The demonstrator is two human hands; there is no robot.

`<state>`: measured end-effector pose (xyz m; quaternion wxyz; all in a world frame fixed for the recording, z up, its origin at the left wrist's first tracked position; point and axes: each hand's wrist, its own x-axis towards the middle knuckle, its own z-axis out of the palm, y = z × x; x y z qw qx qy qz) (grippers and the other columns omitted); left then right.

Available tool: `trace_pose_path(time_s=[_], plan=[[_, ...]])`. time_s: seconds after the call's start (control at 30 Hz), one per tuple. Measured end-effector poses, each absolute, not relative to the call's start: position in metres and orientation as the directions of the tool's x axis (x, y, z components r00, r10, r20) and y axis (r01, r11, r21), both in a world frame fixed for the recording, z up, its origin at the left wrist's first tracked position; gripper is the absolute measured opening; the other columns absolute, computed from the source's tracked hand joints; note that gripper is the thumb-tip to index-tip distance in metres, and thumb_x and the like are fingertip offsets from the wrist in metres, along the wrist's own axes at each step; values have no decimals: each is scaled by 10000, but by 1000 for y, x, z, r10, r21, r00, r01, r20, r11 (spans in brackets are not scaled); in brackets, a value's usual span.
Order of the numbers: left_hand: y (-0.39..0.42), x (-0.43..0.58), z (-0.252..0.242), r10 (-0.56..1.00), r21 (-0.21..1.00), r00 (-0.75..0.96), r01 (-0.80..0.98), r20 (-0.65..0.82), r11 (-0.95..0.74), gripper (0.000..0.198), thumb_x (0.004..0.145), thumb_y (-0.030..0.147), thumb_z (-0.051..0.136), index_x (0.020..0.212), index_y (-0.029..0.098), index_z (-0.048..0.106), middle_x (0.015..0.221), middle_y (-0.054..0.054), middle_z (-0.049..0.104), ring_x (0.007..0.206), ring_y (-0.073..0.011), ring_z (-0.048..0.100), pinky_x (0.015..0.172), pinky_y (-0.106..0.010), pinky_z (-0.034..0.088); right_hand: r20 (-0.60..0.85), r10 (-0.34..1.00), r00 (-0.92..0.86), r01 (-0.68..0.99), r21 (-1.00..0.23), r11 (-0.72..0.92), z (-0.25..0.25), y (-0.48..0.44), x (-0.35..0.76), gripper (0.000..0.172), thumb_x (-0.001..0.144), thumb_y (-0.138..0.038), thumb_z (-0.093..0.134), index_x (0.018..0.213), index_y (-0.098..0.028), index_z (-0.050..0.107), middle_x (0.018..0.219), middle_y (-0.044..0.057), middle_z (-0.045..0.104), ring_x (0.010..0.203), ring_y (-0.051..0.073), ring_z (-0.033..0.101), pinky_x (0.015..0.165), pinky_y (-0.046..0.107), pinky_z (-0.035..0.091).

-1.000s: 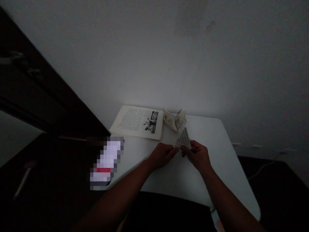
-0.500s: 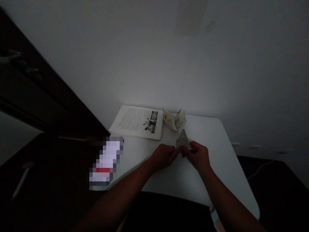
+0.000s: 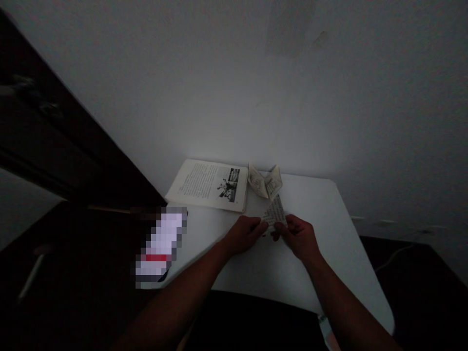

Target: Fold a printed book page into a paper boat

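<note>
A folded piece of printed paper, roughly a triangle with its tip pointing away from me, is held above the table. My left hand pinches its lower left corner between thumb and fingers. On the lower right corner, my right hand grips the paper with the thumb on top; the fingers beneath are partly hidden. Just beyond the paper's tip stands a folded paper shape with raised, pointed flaps, made of similar printed paper. To its left lies a book, open at a page with text and black-and-white pictures.
The white table has rounded corners and its far edge is against the wall. A phone with a blurred, lit screen lies at the table's left edge. A dark door is at the left. The room is dim.
The folded paper has tilted flatter, and more of its printed face shows. My hands have moved slightly apart along its lower edge. The book, phone and paper shape stay in place.
</note>
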<state>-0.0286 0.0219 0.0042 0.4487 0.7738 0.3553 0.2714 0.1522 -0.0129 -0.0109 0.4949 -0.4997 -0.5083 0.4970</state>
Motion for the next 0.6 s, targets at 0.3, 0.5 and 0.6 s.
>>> trace_pose_path(time_s=[0.3, 0.5, 0.6], plan=[[17, -27, 12, 693, 909, 701, 162, 167, -383, 461, 917, 413, 305, 767, 105, 613, 652, 2, 545, 590, -78, 475, 600, -176, 372, 19, 998, -62, 61, -998, 22, -13, -11, 150, 313, 696, -457, 674, 698, -157, 584, 589, 36, 666, 483, 140, 603, 478, 243, 478], [24, -31, 7, 808, 902, 575, 271, 127, -335, 447, 865, 464, 395, 597, 122, 504, 528, 52, 360, 506, -66, 342, 483, -183, 274, -46, 994, -95, -26, -999, -48, -11, -13, 152, 325, 670, -458, 695, 707, -159, 572, 541, 17, 647, 445, 138, 582, 467, 262, 491], [26, -31, 4, 849, 883, 507, 318, 149, -345, 445, 871, 448, 378, 556, 139, 430, 523, 59, 311, 500, -64, 318, 475, -190, 256, -45, 987, -154, 12, -999, -44, -10, -14, 153, 326, 697, -474, 665, 727, -159, 585, 545, 20, 644, 461, 142, 585, 471, 263, 489]])
